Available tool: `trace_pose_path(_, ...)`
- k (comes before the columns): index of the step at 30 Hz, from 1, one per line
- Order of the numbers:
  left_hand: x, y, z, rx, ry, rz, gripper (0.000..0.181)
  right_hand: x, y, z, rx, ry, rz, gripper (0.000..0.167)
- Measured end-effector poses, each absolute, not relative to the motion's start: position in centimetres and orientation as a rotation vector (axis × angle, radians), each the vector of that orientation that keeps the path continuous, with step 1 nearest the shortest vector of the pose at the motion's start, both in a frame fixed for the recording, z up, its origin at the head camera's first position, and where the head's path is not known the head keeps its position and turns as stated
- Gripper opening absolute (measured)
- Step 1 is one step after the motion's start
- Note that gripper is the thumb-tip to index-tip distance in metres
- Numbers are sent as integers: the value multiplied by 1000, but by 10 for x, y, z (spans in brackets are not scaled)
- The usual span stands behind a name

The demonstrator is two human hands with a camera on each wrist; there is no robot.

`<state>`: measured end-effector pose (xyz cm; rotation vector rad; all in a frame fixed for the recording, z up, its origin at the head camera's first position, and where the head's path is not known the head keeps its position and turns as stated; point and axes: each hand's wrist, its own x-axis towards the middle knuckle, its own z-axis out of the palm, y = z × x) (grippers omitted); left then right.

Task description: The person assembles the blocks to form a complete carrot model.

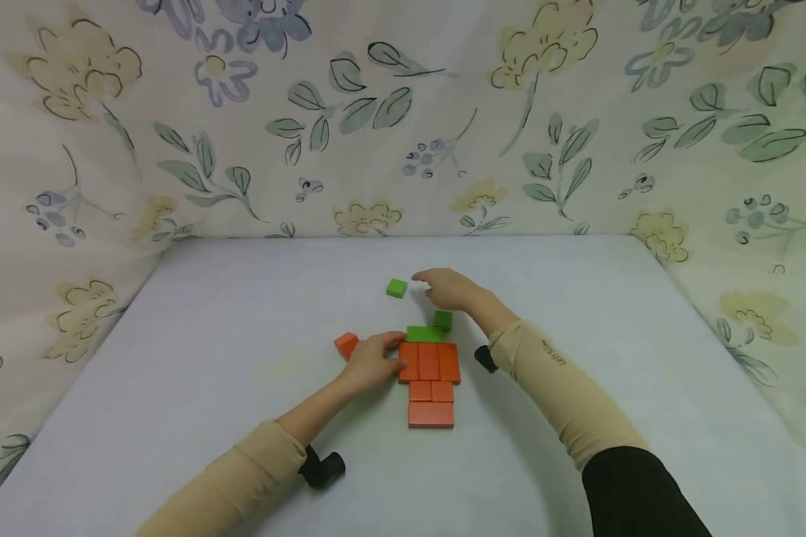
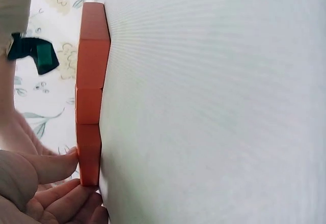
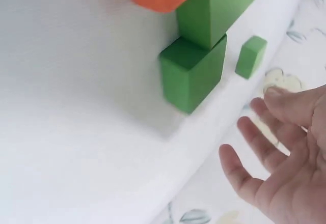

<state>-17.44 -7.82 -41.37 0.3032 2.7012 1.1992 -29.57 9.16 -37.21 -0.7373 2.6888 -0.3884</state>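
Orange blocks (image 1: 428, 363) lie side by side in a flat layout, with smaller orange blocks (image 1: 431, 391) below them and a long block (image 1: 431, 415) at the near end. Against the far side of the row lies a green block (image 1: 424, 334), and a green cube (image 1: 442, 321) touches its right far corner. My left hand (image 1: 374, 360) rests at the left side of the orange row, thumb and fingers touching its edge. My right hand (image 1: 445, 289) hovers past the green cube with fingers apart and nothing in them. Left of its fingertips sits a small green block (image 1: 397, 288).
A loose orange block (image 1: 347, 344) lies just left of my left hand. All blocks stand on a white table (image 1: 242, 313), with flowered cloth (image 1: 403, 149) behind and at both sides. Black wrist cameras (image 1: 322, 470) hang below the sleeves.
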Motion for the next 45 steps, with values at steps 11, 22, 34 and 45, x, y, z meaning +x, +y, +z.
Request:
trace_pose_path(11, -173, -70, -419, 367, 2677, 1192, 43, -301, 70, -386, -649, 2586, -170, 56)
trace_pose_path(22, -176, -81, -410, 311, 2691, 1199, 43, -284, 69, -382, -896, 2690, -437, 26)
trace_pose_path(34, -174, -77, -409, 300, 2686, 1198, 42, -280, 69, -383, -694, 2667, -476, 21)
trace_pose_path(45, -173, -78, -409, 323, 2698, 1198, 42, -278, 68, -383, -698, 2672, -430, 20)
